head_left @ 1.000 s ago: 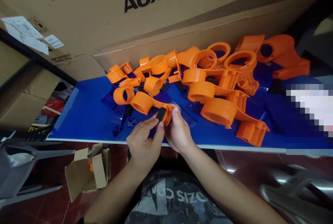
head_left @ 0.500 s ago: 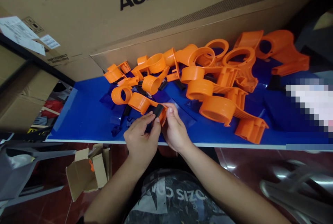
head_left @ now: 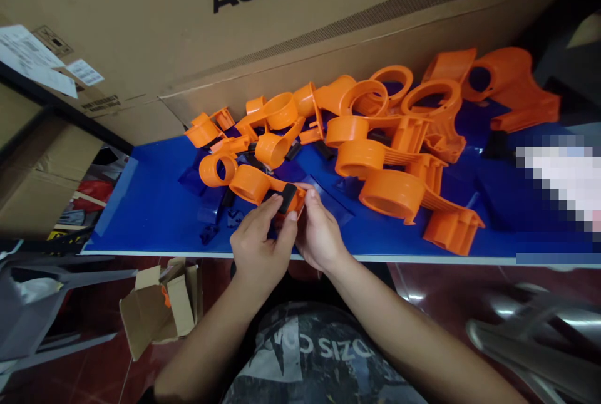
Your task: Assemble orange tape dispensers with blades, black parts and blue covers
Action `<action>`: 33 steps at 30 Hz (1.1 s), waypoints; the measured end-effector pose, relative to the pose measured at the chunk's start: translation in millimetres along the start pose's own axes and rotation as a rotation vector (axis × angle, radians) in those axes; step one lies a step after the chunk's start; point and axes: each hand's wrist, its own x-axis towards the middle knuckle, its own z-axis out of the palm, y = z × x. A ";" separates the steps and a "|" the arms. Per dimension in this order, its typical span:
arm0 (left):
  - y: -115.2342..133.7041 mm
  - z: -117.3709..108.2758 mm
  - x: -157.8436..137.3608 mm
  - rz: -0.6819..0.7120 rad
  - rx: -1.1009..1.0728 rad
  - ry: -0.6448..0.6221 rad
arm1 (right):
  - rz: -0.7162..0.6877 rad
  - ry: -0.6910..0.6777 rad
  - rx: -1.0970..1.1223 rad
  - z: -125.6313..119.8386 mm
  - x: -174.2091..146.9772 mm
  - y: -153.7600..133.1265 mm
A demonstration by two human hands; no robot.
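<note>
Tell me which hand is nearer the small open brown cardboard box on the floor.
Left: the left hand is up and right of the cardboard box in view; the right hand is farther right.

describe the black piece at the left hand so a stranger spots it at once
In front of the big AUX carton is a blue tabletop. Near its front edge, the left hand and right hand are at one end of an orange part. The black piece there is the one the left hand touches; other black pieces lie on the tabletop.
</note>
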 end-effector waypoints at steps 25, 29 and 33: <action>6.9 0.0 -10.5 0.034 -0.051 -0.031 | -0.008 0.046 0.006 1.4 -0.5 -2.2; 5.8 -0.4 -11.1 0.053 -0.052 -0.005 | 0.005 0.047 0.019 1.6 0.3 -2.1; 4.6 -0.3 -12.5 0.073 -0.053 0.005 | 0.007 0.060 0.030 2.1 0.5 -2.2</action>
